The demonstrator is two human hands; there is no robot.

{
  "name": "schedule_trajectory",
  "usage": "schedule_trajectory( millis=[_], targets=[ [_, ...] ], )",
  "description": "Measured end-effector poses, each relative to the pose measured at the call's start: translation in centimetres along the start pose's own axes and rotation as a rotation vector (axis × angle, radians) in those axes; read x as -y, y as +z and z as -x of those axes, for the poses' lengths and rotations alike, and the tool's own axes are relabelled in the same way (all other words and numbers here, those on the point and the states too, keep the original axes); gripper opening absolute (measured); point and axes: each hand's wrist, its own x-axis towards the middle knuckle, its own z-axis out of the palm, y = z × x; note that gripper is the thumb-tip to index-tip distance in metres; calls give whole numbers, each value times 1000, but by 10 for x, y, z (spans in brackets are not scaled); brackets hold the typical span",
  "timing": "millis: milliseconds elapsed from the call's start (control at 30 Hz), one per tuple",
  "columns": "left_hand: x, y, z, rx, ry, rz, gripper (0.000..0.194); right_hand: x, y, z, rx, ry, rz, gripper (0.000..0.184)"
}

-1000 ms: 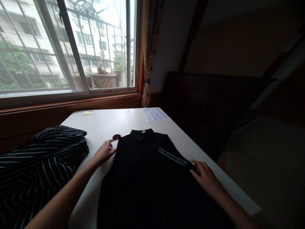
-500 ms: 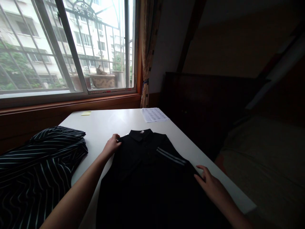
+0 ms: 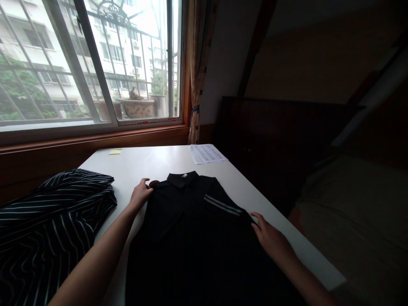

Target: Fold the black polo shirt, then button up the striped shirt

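Note:
A black polo shirt (image 3: 185, 229) lies spread front up on the white table (image 3: 134, 159), its collar at the far end. Two grey stripes mark the sleeve on the right. My left hand (image 3: 140, 195) is closed on the shirt's left shoulder edge. A small brownish rounded thing (image 3: 154, 183) shows by those fingertips, partly covered; I cannot make out what it is. At the right-hand edge, just past the striped sleeve, my right hand (image 3: 270, 239) has the cloth between thumb and forefinger. The shirt's lower part fades into shadow.
A striped dark garment (image 3: 60, 212) is heaped at the table's left side. Printed sheets (image 3: 208, 154) and a yellow slip (image 3: 115, 151) lie toward the back. Beyond stand a barred window (image 3: 134, 63) and a tied curtain (image 3: 196, 85). Dark furniture (image 3: 270, 140) is at the right.
Both hands have shifted a little to the left and away from me, and the polo shirt has moved with them. The brownish rounded thing now shows beside the left fingertips.

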Motion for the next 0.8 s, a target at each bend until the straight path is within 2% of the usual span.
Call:
schedule_trajectory(
  millis=[467, 633, 800],
  targets=[
    [53, -42, -8, -132, -112, -109, 46, 44, 17, -89, 133, -57, -24, 40],
    [57, -40, -5, -193, -105, -138, 44, 54, 19, -107, 128, -40, -39, 41],
    [57, -34, 1, -240, -71, -149, 41, 47, 15, -101, 146, 31, -69, 44]
  ],
)
